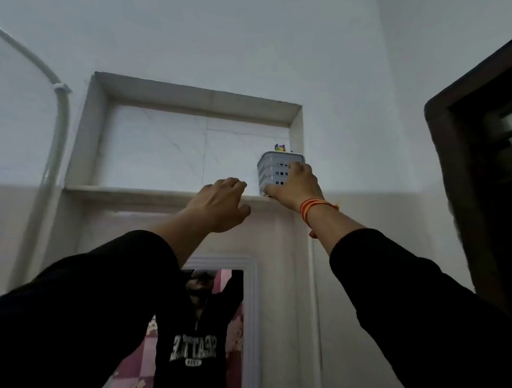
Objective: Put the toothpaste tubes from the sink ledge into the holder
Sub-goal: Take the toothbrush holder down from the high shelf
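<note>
The right hand (295, 185) is wrapped around the front of the white perforated holder (274, 172), fingers on its face and thumb low near the base. The left hand (219, 205) grasps nothing: its fingers curl loosely over the lip of the niche shelf (133, 193), just at the holder's 8 o'clock. The holder stands upright at the right end of the shelf, against the niche's side wall, with something small and colourful (280, 147) poking above its rim at 12 o'clock; what it is cannot be told. No toothpaste tubes show here, and the sink ledge is out of view.

The step in hand looks like fetching the holder down from overhead. To do it well, keep it level so the contents stay put, slide it toward the edge rather than tipping it, and bring the free hand under the base before it clears the shelf. The mirror (215, 323) below at 6 o'clock marks where the sink likely lies.
</note>
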